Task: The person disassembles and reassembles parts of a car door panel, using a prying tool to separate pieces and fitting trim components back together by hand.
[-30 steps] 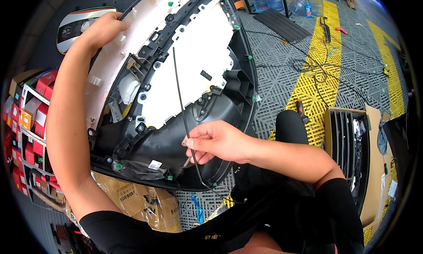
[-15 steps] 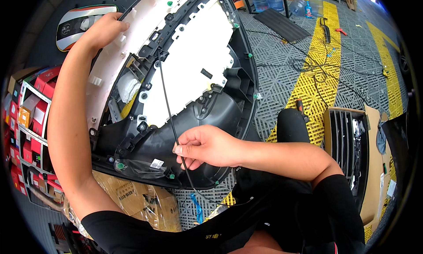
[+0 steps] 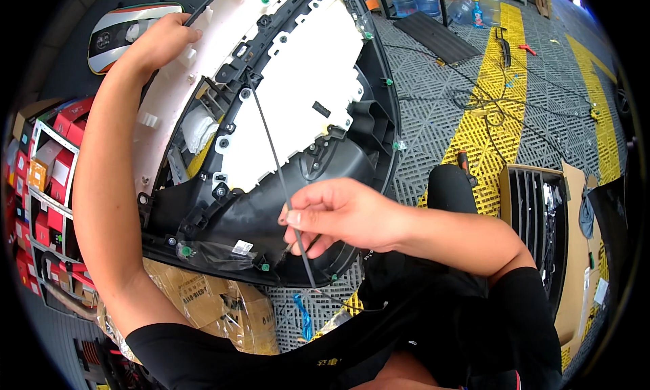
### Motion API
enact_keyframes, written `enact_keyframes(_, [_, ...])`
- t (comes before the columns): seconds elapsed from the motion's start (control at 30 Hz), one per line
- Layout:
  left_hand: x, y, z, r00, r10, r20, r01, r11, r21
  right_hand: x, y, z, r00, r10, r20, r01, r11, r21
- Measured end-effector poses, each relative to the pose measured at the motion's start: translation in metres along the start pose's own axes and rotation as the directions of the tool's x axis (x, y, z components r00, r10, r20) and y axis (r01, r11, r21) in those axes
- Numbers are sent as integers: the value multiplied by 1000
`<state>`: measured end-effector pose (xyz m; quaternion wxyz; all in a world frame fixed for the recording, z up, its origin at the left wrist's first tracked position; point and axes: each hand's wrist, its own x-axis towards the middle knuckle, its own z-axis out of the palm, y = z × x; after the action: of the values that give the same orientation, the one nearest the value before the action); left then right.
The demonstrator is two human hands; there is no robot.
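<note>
The thin dark metal rod (image 3: 281, 180), pinched in the closed right hand (image 3: 338, 214), is best guided slowly while the left hand (image 3: 162, 41), clasped on its rim, steadies the black-and-white plastic door panel (image 3: 298, 105).

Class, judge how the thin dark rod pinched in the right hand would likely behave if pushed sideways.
The rod runs straight from the right hand up to the door panel, so it is probably fairly stiff. Being so thin, it likely flexes somewhat and weighs little.

Person's got a car door panel (image 3: 284, 112) propped up inside-out, left hand (image 3: 162, 41) gripping its top edge. Right hand (image 3: 338, 214) pinches a thin dark rod (image 3: 274, 156) running across the white backing. Grey tiled floor (image 3: 433, 139) with yellow stripes underneath.
</note>
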<state>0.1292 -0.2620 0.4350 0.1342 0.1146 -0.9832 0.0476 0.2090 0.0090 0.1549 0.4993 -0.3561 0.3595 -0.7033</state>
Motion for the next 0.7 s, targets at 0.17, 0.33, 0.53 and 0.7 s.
enact_keyframes(0.17, [-11, 16, -2, 999, -8, 35, 8, 1000, -1, -10, -16, 0, 999, -12, -30, 12, 1000, -7])
enact_keyframes(0.33, [-4, 6, 2, 999, 37, 34, -35, 999, -36, -1, -16, 7, 998, -24, -55, 25, 1000, 19])
enact_keyframes(0.53, [-8, 22, -1, 997, 62, 41, -60, 997, -44, 75, 3, -8, 976, -88, -200, 101, 993, 55])
enact_keyframes(0.7, [-21, 25, -3, 999, -9, 34, 11, 997, -73, 139, -29, -16, 904, -249, -349, 303, 947, 109])
